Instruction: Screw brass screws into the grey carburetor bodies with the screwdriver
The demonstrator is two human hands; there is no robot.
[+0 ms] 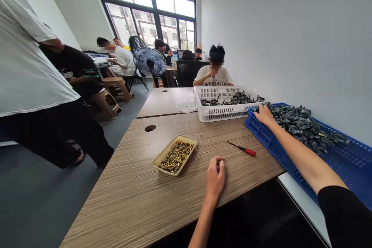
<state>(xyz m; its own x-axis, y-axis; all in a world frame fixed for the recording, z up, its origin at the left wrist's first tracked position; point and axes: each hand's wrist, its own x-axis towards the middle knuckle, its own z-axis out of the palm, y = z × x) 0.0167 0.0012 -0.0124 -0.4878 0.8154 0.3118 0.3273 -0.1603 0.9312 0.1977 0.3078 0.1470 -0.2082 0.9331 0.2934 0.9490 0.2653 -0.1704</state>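
My left hand (216, 174) rests on the wood-grain table, its fingers loosely curled and slightly apart, with nothing seen in it. To its left is a cream tray (155, 166) full of brass-coloured screws (177, 157). A screwdriver (249, 152) with a red handle and dark shaft lies to its right. My right hand (265, 115) reaches over the near-left corner of a blue crate (263, 133), at the dark grey plastic parts (299, 124) heaped inside. Its fingers bend down among the parts; their tips are hidden, so I cannot tell whether they grip one.
A white crate (213, 115) with black parts stands farther back, beside a clear shallow dish (186, 106). The table (130, 197) has a round cable hole (150, 128). One person (215, 73) sits opposite; another person (35, 58) stands at left. Fans (149, 62) stand behind.
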